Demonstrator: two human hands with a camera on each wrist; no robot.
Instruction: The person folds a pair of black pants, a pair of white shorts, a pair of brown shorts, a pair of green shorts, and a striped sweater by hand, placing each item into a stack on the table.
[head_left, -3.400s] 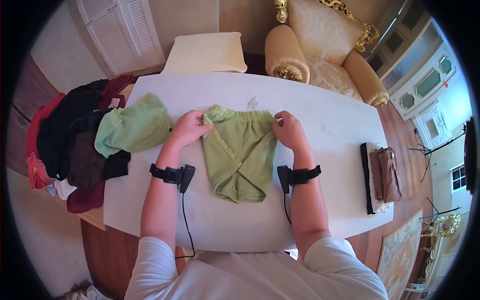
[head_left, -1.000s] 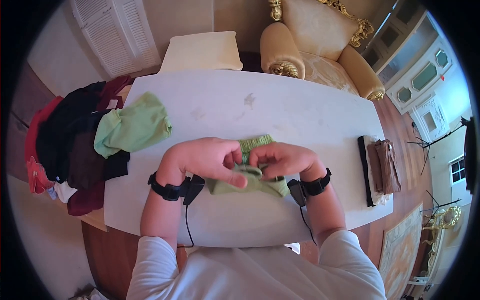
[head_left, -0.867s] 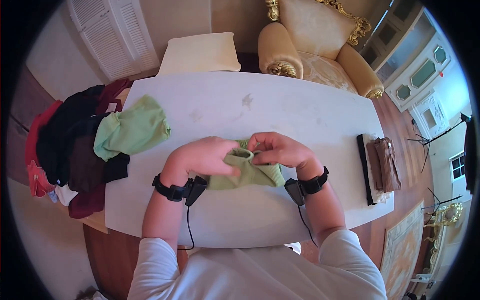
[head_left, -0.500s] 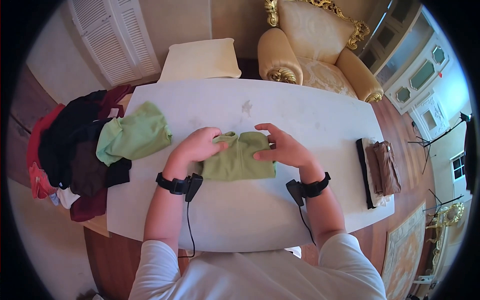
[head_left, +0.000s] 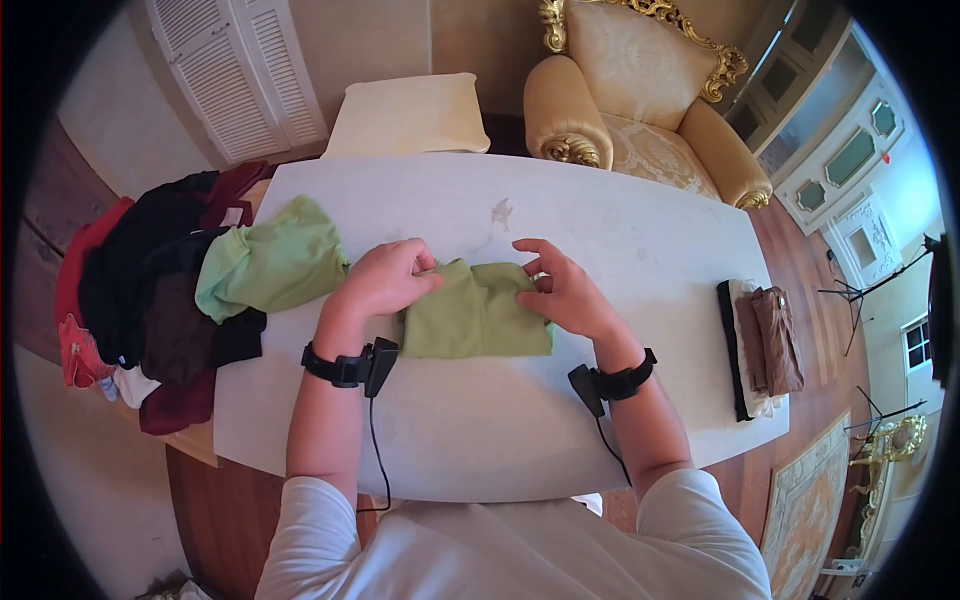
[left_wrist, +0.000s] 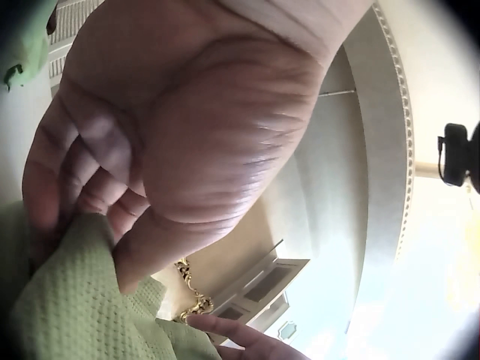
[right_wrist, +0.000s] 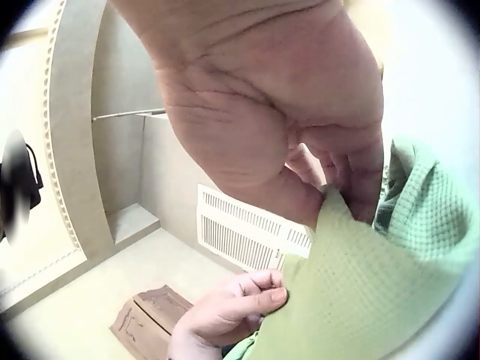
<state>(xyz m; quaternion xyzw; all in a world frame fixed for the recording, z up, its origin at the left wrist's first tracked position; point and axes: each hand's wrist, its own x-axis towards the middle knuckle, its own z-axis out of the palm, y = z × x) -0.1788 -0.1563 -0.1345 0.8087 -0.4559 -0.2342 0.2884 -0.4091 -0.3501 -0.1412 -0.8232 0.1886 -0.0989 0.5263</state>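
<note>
Green shorts [head_left: 475,322] lie folded into a compact rectangle on the white table, in front of the person. My left hand [head_left: 385,278] is at their upper left edge; in the left wrist view the thumb and fingertips pinch a ridge of the waffle-textured green cloth [left_wrist: 82,300]. At the right edge, my right hand [head_left: 568,292] holds the cloth between thumb and fingers, as the right wrist view shows a peak of green fabric [right_wrist: 352,277] there. Its index finger is raised off the shorts. The waistband is hidden within the folds.
A crumpled light green garment [head_left: 275,260] lies on the table's left, against a heap of dark and red clothes [head_left: 150,270]. Folded brown and black garments [head_left: 765,345] are stacked at the right edge. A stool [head_left: 410,115] and a gold armchair [head_left: 640,110] stand beyond the table [head_left: 640,245].
The shorts, spread out flat at first with waistband away from the person, have been folded over into a smaller rectangle. Both hands have moved from working over the middle to its two sides.
</note>
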